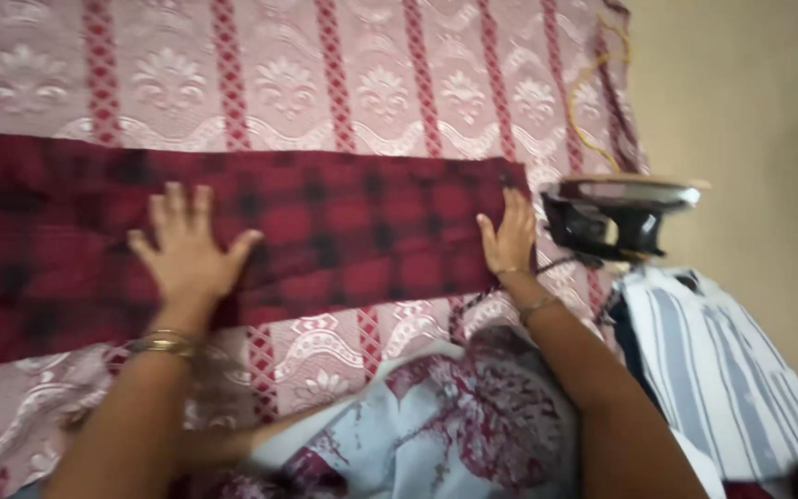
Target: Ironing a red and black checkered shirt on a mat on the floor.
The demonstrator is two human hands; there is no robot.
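Your left hand (pixel 187 249) lies flat, fingers spread, on the red-and-black checked cloth (pixel 344 231) spread across the pink patterned cover (pixel 325 83); your right hand (pixel 510 236) presses its end, open-palmed, beside the black iron (pixel 611 217).

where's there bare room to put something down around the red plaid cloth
Free: the patterned cover above the plaid cloth, and the beige floor right of it. A narrower strip of cover lies below the cloth, between the arms. Crowded: the right end, where the right hand, iron and striped cloth sit close. The left hand presses mid-cloth.
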